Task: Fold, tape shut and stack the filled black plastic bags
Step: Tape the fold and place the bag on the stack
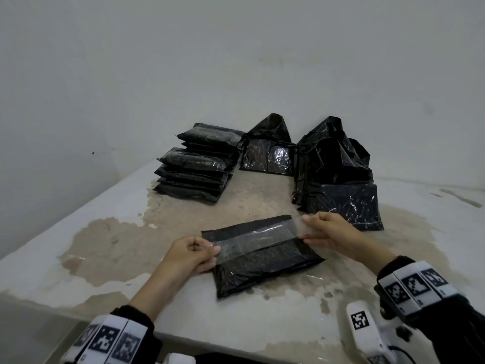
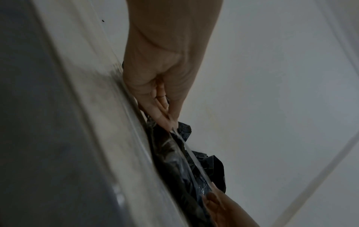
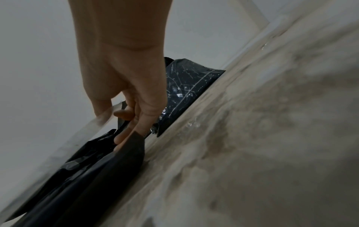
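Folded black bag (image 1: 262,254) lies flat on stained surface (image 1: 105,258), clear tape strip (image 1: 252,239) stretched across it. Left hand (image 1: 190,254) pinches tape's left end, right hand (image 1: 329,231) pinches right end; both grips at bag's side edges. Taped stack (image 1: 195,169) behind left, unfolded bags (image 1: 338,172) behind right.

Before you on the table (image 1: 78,232) lies a folded bag (image 1: 265,266), a tape strip (image 1: 252,240) stretched over it. Behind left sits the stack (image 1: 196,169); behind right, unsealed bags (image 1: 338,174).
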